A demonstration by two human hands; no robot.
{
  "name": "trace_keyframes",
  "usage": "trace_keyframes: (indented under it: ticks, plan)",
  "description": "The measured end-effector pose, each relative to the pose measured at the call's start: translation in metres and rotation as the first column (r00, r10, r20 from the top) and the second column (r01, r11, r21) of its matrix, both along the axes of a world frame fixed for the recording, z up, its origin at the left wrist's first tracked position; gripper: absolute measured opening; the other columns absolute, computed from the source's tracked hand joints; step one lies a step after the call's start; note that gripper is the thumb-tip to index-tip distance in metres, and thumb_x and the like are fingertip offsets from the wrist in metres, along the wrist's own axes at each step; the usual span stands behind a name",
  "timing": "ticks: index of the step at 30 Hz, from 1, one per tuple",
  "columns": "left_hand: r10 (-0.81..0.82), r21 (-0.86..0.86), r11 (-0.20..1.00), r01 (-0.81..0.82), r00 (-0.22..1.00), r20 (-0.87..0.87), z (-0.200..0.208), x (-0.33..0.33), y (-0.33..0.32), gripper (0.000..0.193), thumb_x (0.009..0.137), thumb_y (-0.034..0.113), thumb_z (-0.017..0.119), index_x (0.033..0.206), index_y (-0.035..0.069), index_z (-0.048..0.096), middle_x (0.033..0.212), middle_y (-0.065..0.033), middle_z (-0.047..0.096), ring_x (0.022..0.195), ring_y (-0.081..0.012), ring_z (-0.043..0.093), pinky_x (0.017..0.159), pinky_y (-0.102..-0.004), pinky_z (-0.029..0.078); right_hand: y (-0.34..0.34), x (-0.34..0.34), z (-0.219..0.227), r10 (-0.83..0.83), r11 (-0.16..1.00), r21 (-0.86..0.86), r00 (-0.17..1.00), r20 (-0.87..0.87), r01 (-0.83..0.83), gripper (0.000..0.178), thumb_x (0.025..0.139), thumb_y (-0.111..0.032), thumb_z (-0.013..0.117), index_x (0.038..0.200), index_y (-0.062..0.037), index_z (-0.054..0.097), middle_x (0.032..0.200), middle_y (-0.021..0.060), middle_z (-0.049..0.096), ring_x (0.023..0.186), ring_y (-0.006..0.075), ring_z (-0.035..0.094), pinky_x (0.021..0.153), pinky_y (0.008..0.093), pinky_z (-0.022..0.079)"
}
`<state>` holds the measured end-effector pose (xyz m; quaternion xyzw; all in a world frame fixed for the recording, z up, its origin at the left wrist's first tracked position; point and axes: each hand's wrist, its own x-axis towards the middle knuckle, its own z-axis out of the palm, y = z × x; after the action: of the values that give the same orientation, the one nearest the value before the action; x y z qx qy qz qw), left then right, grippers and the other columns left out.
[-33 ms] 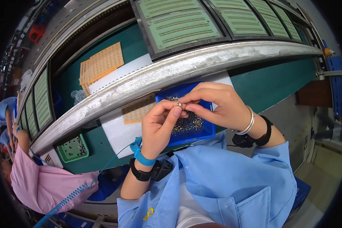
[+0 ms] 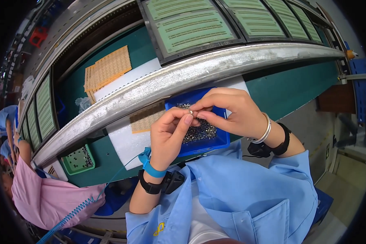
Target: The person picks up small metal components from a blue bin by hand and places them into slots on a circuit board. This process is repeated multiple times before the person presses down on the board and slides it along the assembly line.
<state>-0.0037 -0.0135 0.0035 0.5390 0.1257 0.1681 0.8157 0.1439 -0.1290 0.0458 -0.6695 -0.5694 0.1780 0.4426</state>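
Yellow lettering (image 2: 159,229) on the blue shirt (image 2: 227,187) and apparent markings (image 2: 210,44) on a black frame (image 2: 183,55) are unreadable.

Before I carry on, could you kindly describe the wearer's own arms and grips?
Left grip and right grip are ungloved; the sleeves are light blue. On the left: a blue band with coiled cord, and a black strap with black module; on the right: a silver bangle and similar strap.

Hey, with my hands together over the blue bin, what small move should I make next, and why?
Perhaps turn the small shiny part slightly for a clearer look: the left hand and right hand are close together at it, their fingers hiding much of it. The blue bin of loose pieces appears beneath.
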Motion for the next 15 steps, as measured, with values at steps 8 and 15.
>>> trace_keyframes:
  ticks: [8, 15]
  plan:
    - [-0.016, 0.046, 0.999, 0.018, 0.999, -0.038, 0.001, 0.001, 0.002, 0.010, 0.088, 0.005, 0.053, 0.093, -0.003, 0.057, 0.090, -0.0070, 0.059, 0.082, -0.0115, 0.059, 0.075, -0.0228, 0.047, 0.006, 0.007, -0.002, 0.019, 0.999, -0.029, 0.998, -0.061, -0.020, 0.012, 0.075, -0.021, 0.067, 0.081, -0.0105, 0.065, 0.076, 0.0018, 0.063, 0.065, 0.0181, 0.061, 0.056, 0.0265, 0.047]
    - [-0.015, 0.055, 0.998, 0.017, 0.999, -0.049, 0.000, 0.000, 0.003, 0.010, 0.088, 0.004, 0.054, 0.094, -0.003, 0.057, 0.089, -0.0066, 0.059, 0.082, -0.0112, 0.059, 0.074, -0.0213, 0.047, 0.011, 0.010, 0.007, 0.090, 0.996, -0.029, 0.992, 0.084, -0.087, 0.012, 0.068, -0.006, 0.069, 0.079, -0.0055, 0.063, 0.078, 0.0064, 0.063, 0.068, 0.0203, 0.061, 0.060, 0.0265, 0.048]
